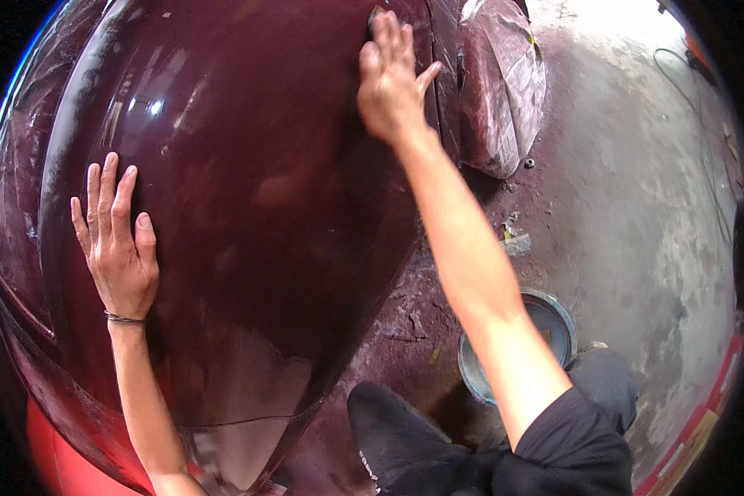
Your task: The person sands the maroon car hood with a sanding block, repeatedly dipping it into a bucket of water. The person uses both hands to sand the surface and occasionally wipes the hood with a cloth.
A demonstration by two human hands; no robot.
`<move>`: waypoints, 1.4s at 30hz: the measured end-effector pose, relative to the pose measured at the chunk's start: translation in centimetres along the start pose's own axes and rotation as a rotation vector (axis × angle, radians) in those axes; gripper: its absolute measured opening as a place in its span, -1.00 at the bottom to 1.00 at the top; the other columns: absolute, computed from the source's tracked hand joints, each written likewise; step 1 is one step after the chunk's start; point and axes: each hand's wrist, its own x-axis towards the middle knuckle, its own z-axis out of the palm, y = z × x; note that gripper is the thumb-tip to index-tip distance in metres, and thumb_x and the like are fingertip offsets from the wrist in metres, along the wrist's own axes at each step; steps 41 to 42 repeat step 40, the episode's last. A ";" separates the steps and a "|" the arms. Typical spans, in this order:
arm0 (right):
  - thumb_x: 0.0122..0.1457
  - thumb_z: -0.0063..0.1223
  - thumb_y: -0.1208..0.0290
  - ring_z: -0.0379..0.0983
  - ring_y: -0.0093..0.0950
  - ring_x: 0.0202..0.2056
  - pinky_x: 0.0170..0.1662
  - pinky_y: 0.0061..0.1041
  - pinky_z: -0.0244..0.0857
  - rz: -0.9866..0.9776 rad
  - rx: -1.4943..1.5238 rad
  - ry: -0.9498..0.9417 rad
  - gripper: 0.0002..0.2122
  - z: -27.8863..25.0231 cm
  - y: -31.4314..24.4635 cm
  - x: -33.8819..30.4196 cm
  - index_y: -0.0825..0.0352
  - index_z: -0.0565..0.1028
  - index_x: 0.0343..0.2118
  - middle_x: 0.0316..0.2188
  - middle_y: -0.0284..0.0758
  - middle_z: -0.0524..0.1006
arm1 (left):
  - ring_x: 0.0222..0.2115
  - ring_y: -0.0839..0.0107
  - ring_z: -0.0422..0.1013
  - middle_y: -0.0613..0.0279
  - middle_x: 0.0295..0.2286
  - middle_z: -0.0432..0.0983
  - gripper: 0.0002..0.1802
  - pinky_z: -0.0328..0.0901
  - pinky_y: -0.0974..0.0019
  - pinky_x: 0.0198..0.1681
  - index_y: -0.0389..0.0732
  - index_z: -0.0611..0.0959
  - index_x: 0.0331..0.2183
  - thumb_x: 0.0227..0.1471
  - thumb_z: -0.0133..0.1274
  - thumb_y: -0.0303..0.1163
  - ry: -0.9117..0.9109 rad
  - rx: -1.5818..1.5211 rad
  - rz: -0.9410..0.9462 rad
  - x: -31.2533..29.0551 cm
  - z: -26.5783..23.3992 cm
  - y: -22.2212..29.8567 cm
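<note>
A glossy dark maroon car body panel (248, 248) fills the left and middle, with wet-looking streaks and light reflections. My left hand (122, 256) lies flat on its left part, fingers stretched and a little apart, nothing in it; a thin dark band circles the wrist. My right hand (393, 87) reaches to the panel's far right edge, palm down, fingers extended and thumb spread away. The fingers are slightly blurred. A small dark greenish piece (376, 15) peeks out by the fingertips; most of it is hidden, so its kind is unclear.
Behind the panel's right edge stands a wheel (504, 91) wrapped in dusty sheeting. A round bucket (564, 318) sits on the stained concrete floor (620, 207), partly hidden under my right forearm. Scraps (517, 244) lie near it. A cable (703, 116) runs along the far right.
</note>
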 end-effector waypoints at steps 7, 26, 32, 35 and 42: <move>0.52 -0.32 0.16 -0.35 -0.32 0.59 0.41 0.43 -0.76 -0.175 -0.018 -0.117 -0.41 0.3 0.4 -9.5 0.03 -0.02 0.56 0.59 -0.43 -0.09 | 0.48 0.26 0.00 0.29 0.42 0.22 -0.44 -0.28 -0.04 0.55 0.02 0.43 0.36 0.38 -0.16 -0.28 0.025 0.005 0.033 0.3 -0.5 -0.4; 0.54 -0.35 0.10 -0.20 -0.08 0.56 0.40 0.52 -0.38 0.092 -0.183 -0.036 -0.39 -2.0 2.7 -4.9 0.25 0.00 0.54 0.58 -0.21 -0.08 | 0.47 0.31 0.03 0.36 0.41 0.23 -0.42 -0.24 -0.03 0.54 0.09 0.44 0.35 0.35 -0.11 -0.28 0.065 -0.015 0.005 0.0 0.5 0.0; 0.38 0.04 0.18 -0.25 -0.01 0.56 0.43 0.44 -0.61 -0.130 0.112 -0.226 -0.29 2.0 -9.1 -26.4 0.19 0.08 0.53 0.57 -0.17 -0.03 | 0.47 0.34 0.04 0.40 0.41 0.23 -0.44 -0.22 -0.03 0.54 0.12 0.45 0.35 0.36 -0.09 -0.23 0.065 -0.005 0.008 -0.7 0.5 -0.6; 0.37 0.06 0.13 -0.27 -0.10 0.57 0.42 0.46 -0.66 -0.214 0.087 -0.322 -0.29 1.3 -10.0 -33.0 0.14 0.12 0.53 0.57 -0.31 -0.01 | 0.46 0.34 0.05 0.39 0.41 0.24 -0.45 -0.22 -0.04 0.54 0.12 0.46 0.34 0.36 -0.07 -0.22 0.091 -0.027 0.019 -0.8 1.0 -0.5; 0.48 -0.15 0.19 -0.21 -0.06 0.56 0.38 0.54 -0.46 -0.092 -0.106 -0.089 -0.36 0.9 -4.4 -19.0 0.18 0.01 0.55 0.58 -0.21 -0.04 | 0.46 0.34 0.07 0.43 0.39 0.27 -0.46 -0.22 -0.03 0.54 0.14 0.45 0.33 0.37 -0.07 -0.14 0.097 -0.023 0.025 -0.8 1.2 -0.6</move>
